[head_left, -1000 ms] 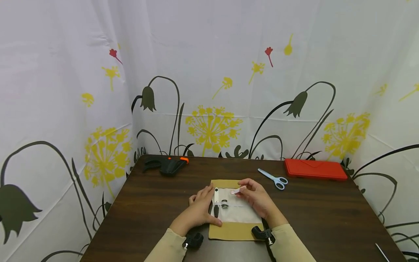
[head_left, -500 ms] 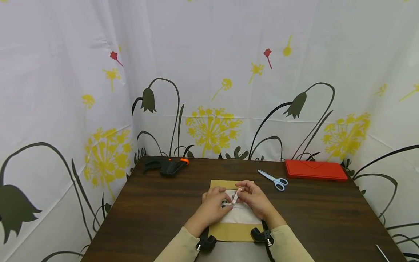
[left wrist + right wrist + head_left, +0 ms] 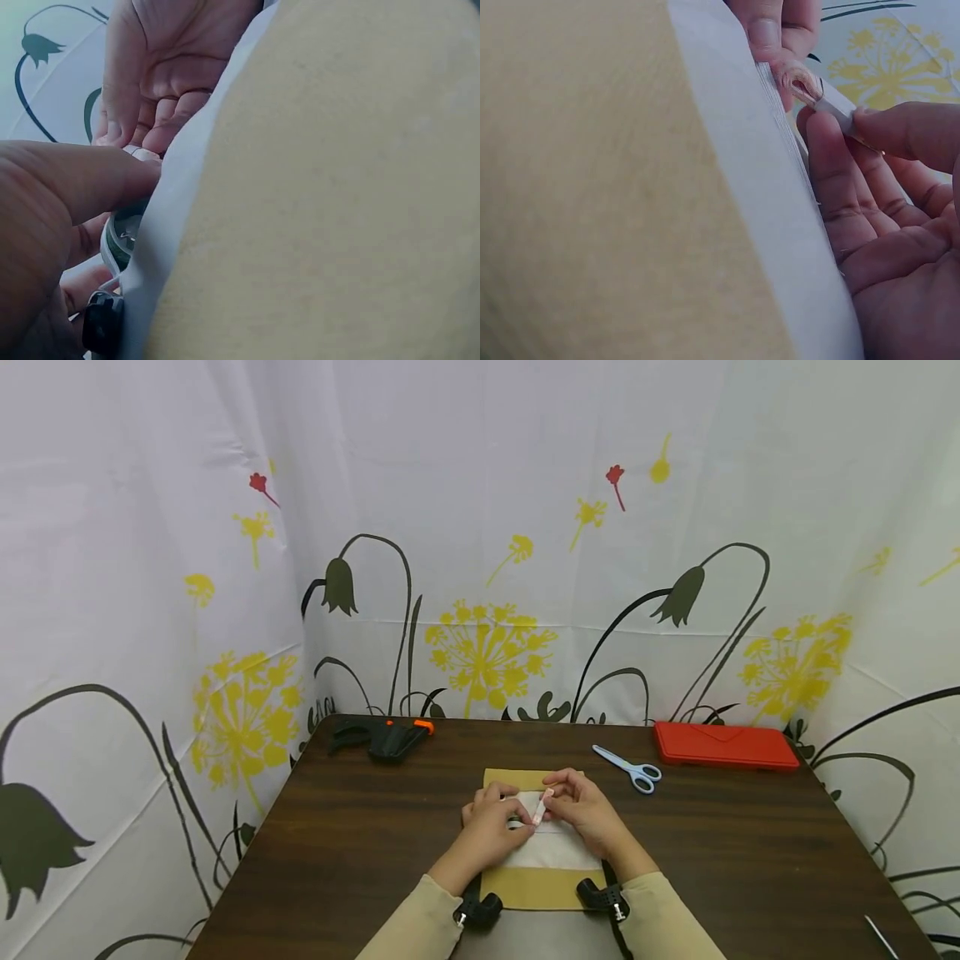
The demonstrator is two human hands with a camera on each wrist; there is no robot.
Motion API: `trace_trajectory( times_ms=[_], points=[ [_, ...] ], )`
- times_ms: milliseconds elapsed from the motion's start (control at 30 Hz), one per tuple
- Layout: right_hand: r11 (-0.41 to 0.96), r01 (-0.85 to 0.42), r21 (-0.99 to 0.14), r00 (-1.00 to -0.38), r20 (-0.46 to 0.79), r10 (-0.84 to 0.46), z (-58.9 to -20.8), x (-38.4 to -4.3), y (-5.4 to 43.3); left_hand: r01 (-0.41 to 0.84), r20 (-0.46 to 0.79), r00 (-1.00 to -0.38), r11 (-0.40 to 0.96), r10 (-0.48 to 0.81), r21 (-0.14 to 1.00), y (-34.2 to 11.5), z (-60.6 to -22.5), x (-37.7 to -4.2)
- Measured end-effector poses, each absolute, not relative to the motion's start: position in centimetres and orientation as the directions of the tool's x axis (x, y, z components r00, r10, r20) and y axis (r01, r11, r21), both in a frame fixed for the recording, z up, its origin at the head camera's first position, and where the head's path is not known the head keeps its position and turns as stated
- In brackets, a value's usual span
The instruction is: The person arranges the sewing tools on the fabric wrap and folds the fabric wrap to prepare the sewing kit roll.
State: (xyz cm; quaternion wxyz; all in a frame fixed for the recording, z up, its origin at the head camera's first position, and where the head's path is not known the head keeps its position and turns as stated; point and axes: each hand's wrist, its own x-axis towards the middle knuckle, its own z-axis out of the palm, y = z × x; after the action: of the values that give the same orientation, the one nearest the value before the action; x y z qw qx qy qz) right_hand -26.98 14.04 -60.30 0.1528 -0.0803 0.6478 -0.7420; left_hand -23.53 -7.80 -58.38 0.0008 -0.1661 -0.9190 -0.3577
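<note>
An opened tan-and-white sewing folder (image 3: 542,890) lies on the dark table, between my hands. Over its upper part, a small pinkish-white folded strip (image 3: 543,807) slants between both hands. My right hand (image 3: 592,820) pinches its upper end between thumb and fingers. My left hand (image 3: 491,832) has thumb and finger at the lower end, where the right wrist view shows a looped fold. Under the left hand, the left wrist view shows a green round item (image 3: 118,244) in a white band and a black handle end (image 3: 103,322); the head view mostly hides these.
Blue-handled scissors (image 3: 628,768) lie beyond the right hand, with a red case (image 3: 726,746) at the back right. A black tool with orange tips (image 3: 386,741) sits at the back left. A thin silvery rod (image 3: 880,937) lies near the right table edge.
My left hand has moved right from the folder's left edge to the strip, covering the black-handled tool and round item. The strip has turned from nearly level to a steep slant.
</note>
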Motion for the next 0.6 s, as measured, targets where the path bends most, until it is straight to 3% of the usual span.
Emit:
trace_trajectory(
  times_ms=[333, 600],
  points=[
    [-0.07, 0.066, -0.995, -0.941, -0.039, -0.337, -60.8, -27.1, 14.3, 0.294, 0.112, -0.943, 0.631, 0.312, 0.718, -8.1, -58.5, -23.9],
    [-0.057, 0.059, -0.997, -0.924, -0.033, -0.38, -60.8, -27.2, 14.5, 0.347, 0.193, -0.932, 0.598, 0.307, 0.722, -8.0, -59.5, -24.1]
  ],
)
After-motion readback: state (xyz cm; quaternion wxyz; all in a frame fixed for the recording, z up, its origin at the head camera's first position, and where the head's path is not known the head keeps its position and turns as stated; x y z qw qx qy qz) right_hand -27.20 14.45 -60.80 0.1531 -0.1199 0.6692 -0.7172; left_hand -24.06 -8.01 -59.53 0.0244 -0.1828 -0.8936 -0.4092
